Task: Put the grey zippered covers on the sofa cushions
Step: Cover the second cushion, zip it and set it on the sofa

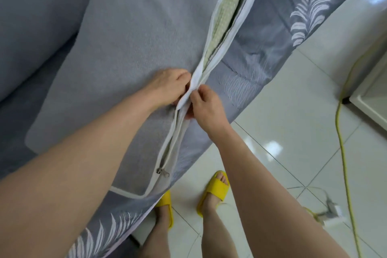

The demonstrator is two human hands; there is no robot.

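A long sofa cushion lies across the sofa in a grey cover (134,44) whose side panel carries a white feather print (272,33). The white-edged zipper opening (228,33) gapes along the edge, showing the pale green cushion core (223,16). The metal zipper pull (163,172) sits near the close corner. My left hand (167,86) pinches the left white edge of the opening. My right hand (206,104) pinches the right edge just opposite, so the two edges meet between my fingers.
The grey sofa (27,27) runs along the left. A glossy white tiled floor (282,132) lies to the right, with a yellow cable (343,153) trailing over it to a white plug (333,211). White furniture (370,107) stands at the right edge. My feet wear yellow slippers (215,189).
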